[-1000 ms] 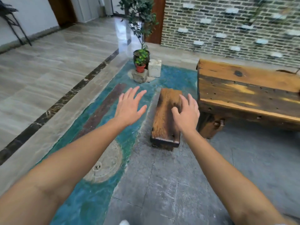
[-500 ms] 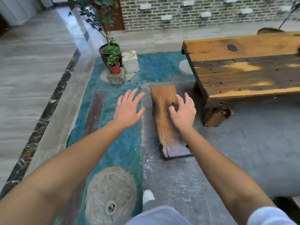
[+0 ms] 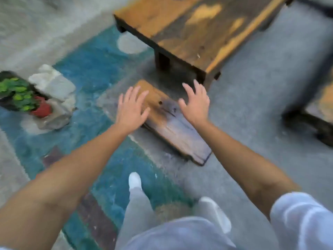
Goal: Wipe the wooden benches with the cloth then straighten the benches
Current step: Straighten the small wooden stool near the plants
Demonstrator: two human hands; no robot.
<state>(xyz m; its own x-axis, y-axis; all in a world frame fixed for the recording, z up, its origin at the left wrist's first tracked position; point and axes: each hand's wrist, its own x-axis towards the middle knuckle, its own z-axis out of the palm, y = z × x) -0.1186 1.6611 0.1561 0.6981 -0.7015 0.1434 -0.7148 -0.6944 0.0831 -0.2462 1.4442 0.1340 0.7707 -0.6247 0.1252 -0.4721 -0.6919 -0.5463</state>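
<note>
A low, narrow wooden bench [image 3: 173, 123] lies on the floor in the middle of the view, running from upper left to lower right. My left hand [image 3: 131, 109] hovers over its far left end with fingers spread and empty. My right hand [image 3: 195, 102] is open above the bench's far right side, also empty. Whether either palm touches the wood I cannot tell, as the frame is blurred. No cloth is in view. A second bench [image 3: 322, 109] shows partly at the right edge.
A large low wooden table [image 3: 194, 31] stands just beyond the bench. At the left are a potted plant [image 3: 19, 94] in a red pot and pale stones [image 3: 54, 83]. Blue painted floor [image 3: 90, 69] lies left, grey floor right. My legs and white shoes [image 3: 135, 181] are below.
I have stepped closer and turned; the bench now lies diagonally. Both hands have come down near its far end, the left moving from beside the bench to over it.
</note>
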